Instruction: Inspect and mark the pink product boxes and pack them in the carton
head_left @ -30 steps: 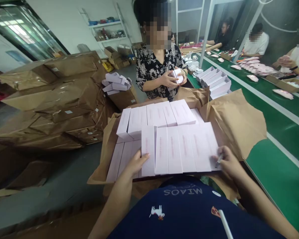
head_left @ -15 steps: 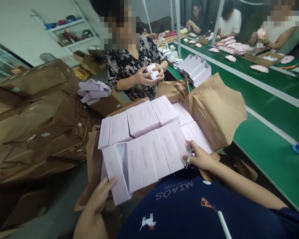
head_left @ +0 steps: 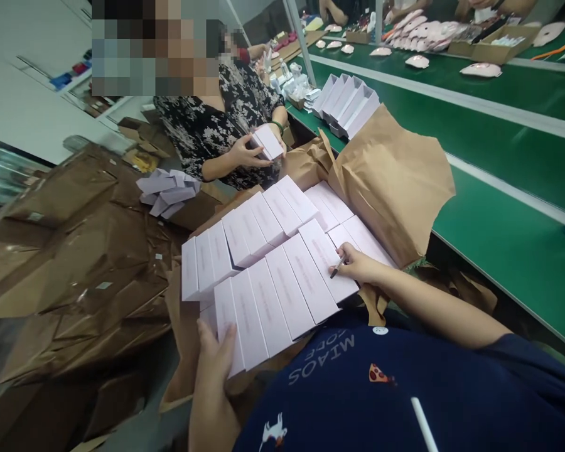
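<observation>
Steadying pale pink card cartons point(head_left: 287, 295), packed in rows on kraft paper point(head_left: 390, 182): left hand point(head_left: 211, 370) open, fingers against the near edge; right hand point(head_left: 358, 263) curled round a pen point(head_left: 338, 268) on a carton. Judged light, stiff; hold by edges.

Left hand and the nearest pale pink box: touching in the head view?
Touching. The head view shows the left hand with its fingers against the side of the nearest pale pink box.
</observation>
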{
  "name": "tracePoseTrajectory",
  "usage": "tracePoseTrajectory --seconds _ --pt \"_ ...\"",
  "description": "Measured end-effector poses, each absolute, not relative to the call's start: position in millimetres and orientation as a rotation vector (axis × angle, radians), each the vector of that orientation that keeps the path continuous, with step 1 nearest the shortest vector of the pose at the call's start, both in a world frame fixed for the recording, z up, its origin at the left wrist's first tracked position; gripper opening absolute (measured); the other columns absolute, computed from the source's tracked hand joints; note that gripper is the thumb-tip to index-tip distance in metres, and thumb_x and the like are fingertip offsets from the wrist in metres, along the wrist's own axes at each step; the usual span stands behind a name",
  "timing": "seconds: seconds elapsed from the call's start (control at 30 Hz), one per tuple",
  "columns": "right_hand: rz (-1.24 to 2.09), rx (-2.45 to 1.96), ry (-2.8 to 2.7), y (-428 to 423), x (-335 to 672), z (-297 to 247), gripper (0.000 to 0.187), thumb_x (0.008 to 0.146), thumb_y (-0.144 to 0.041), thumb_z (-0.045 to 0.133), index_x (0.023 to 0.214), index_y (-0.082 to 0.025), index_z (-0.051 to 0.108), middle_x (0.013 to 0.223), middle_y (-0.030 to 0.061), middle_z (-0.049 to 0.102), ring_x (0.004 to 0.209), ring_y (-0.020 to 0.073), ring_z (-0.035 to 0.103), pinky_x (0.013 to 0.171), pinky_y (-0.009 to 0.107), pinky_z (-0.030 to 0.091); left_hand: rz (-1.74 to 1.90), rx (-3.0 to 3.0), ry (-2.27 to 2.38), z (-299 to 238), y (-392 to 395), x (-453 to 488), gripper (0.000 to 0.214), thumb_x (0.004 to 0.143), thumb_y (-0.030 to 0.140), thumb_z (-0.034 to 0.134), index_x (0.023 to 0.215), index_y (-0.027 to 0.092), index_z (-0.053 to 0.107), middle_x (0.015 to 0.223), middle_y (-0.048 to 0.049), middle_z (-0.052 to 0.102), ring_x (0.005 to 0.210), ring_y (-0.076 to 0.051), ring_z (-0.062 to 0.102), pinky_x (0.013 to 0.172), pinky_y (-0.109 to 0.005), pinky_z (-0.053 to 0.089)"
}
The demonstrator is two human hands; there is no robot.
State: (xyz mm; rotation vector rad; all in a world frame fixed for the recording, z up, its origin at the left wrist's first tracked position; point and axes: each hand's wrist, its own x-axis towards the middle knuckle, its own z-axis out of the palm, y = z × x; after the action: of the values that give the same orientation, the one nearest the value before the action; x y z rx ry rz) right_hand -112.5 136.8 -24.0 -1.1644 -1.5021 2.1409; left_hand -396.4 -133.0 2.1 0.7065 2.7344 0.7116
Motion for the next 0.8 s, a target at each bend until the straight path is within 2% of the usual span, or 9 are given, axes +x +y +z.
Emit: tracePoseTrajectory --seconds 0.13,0.27,0.37,0.43,0.5,0.57,0.63,0.7,0.8 --pt "2.191 -1.113 -1.325 154.0 -96.2 -20.2 0.066 0.05 -0.049 0.084 0.086 -0.026 0.033 0.067 -0.0089 0.047 0.056 0.0111 0.048 0.049 0.023 0.037 0.719 1.286 2.797 20.4 -110.2 -362.8 0.081 0.09 0.058 0.054 0.153 0.009 0.037 0.162 -0.024 0.031 0.152 -0.037 0.028 0.125 -0.056 0.023" --pt "2.184 -1.107 -1.177 166.4 -68.3 -10.4 0.067 0.049 -0.054 0.08 0.086 -0.027 0.03 0.069 -0.0083 0.047 0.056 0.0116 0.05 0.051 0.024 0.04 0.67 1.585 2.504 21.9 -87.3 -330.9 0.065 0.092 0.052 0.055 0.146 0.017 0.048 0.162 -0.0188 0.036 0.153 -0.037 0.027 0.123 -0.061 0.022" --pt "2.156 -1.016 -1.152 166.3 -56.2 3.1 0.067 0.049 -0.049 0.083 0.087 -0.027 0.033 0.075 -0.0076 0.051 0.057 0.0113 0.051 0.052 0.024 0.041 0.769 1.539 2.255 18.3 -71.7 -316.0 0.067 0.092 0.053 0.058 0.149 0.023 0.044 0.163 -0.015 0.034 0.155 -0.034 0.022 0.125 -0.06 0.014" --pt "2.176 -0.829 -1.16 164.0 -59.1 12.8 0.064 0.05 -0.049 0.084 0.087 -0.027 0.037 0.08 -0.006 0.055 0.063 0.0133 0.056 0.055 0.026 0.044 1.036 1.377 1.983 16.2 -60.3 -307.8 0.081 0.089 0.061 0.06 0.156 0.025 0.032 0.164 -0.0152 0.032 0.155 -0.033 0.023 0.126 -0.058 0.015" --pt "2.243 -0.61 -1.205 162.1 -71.8 21.8 0.062 0.052 -0.054 0.084 0.085 -0.026 0.039 0.081 -0.0045 0.057 0.067 0.0158 0.059 0.06 0.029 0.048 1.323 1.183 1.559 14.0 -47.2 -298.0 0.1 0.08 0.075 0.062 0.159 0.029 0.022 0.162 -0.0158 0.037 0.151 -0.034 0.031 0.123 -0.057 0.023" --pt "2.243 -0.511 -1.323 160.1 -90.7 31.2 0.063 0.054 -0.06 0.083 0.083 -0.026 0.038 0.083 -0.0025 0.06 0.072 0.018 0.061 0.064 0.032 0.05 1.512 1.013 1.208 11.6 -33.3 -286.8 0.11 0.07 0.082 0.065 0.158 0.031 0.023 0.155 -0.0161 0.046 0.143 -0.036 0.043 0.117 -0.056 0.036" --pt "2.045 -0.54 -1.463 155.5 -109.9 42.7 0.065 0.06 -0.064 0.081 0.081 -0.027 0.033 0.092 0.0017 0.066 0.083 0.0212 0.064 0.074 0.038 0.052 1.67 0.881 1.127 9.6 -21.2 -276.5 0.107 0.066 0.079 0.071 0.154 0.032 0.031 0.146 -0.0146 0.055 0.132 -0.036 0.055 0.104 -0.052 0.049" --pt "1.702 -0.557 -1.624 145.9 -125.4 55.8 0.064 0.066 -0.066 0.079 0.082 -0.027 0.03 0.114 0.0085 0.067 0.104 0.0264 0.065 0.089 0.046 0.051 1.852 0.809 1.253 8.8 -12.7 -268.6 0.098 0.07 0.07 0.075 0.151 0.033 0.034 0.143 -0.0129 0.057 0.127 -0.033 0.058 0.097 -0.047 0.054" --pt "1.232 -0.439 -1.935 127.1 -142.6 70.7 0.068 0.06 -0.061 0.085 0.09 -0.027 0.035 0.136 0.0195 0.056 0.133 0.038 0.051 0.105 0.056 0.041 1.942 0.969 1.443 8.4 -8.3 -262.5 0.091 0.078 0.053 0.078 0.152 0.029 0.03 0.144 -0.0151 0.053 0.131 -0.03 0.054 0.104 -0.043 0.051"
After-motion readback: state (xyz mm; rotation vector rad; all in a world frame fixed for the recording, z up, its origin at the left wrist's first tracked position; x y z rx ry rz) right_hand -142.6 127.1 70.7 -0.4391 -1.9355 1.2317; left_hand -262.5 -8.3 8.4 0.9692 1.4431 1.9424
